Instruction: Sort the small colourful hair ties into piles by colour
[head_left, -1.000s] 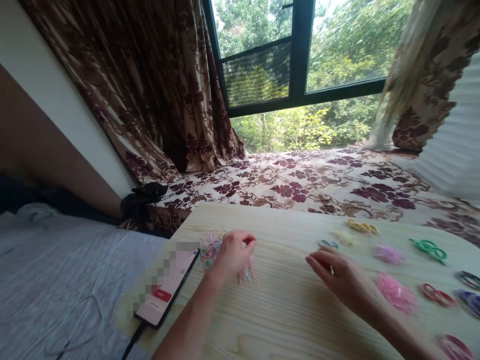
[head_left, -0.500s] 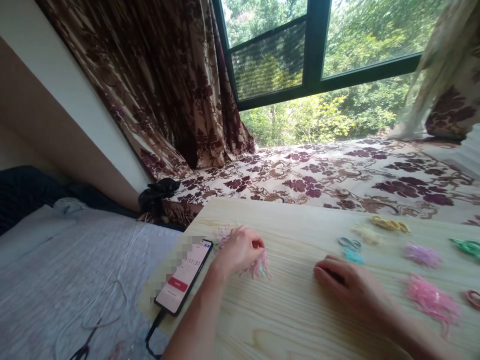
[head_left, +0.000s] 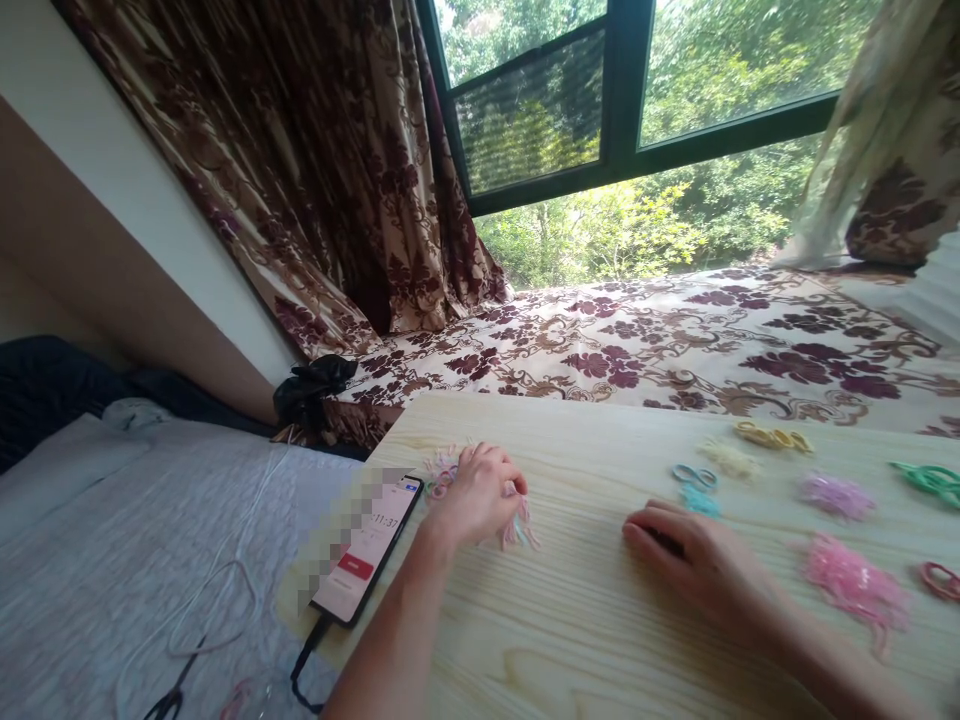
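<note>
A pile of thin pastel strands point(head_left: 520, 532), mostly pink with some pale blue, lies on the wooden table. My left hand point(head_left: 480, 495) is over it, fingers bent down and closed at the strands; the fingertips are partly hidden, so what they pinch cannot be made out. More strands and small coloured rings point(head_left: 442, 482) show at that hand's far left side. On the tabletop to the right rests my right hand point(head_left: 679, 545), loosely curled with thumb and forefinger together, and nothing shows in it. Just beyond it are turquoise strands point(head_left: 699, 499) and a grey-blue looped band point(head_left: 694, 475).
Sorted heaps lie to the right: cream strands point(head_left: 729, 458), purple strands point(head_left: 836, 496) and pink strands point(head_left: 855, 585). Yellow bands point(head_left: 772, 437), green bands point(head_left: 930, 482) and a red band point(head_left: 941, 578) lie near them. A cabled phone point(head_left: 367, 550) sits at the table's left edge.
The view has shifted slightly. My left hand has moved a little over the pastel pile, and more of the coloured rings shows beside it. My right hand stays curled on the table.
</note>
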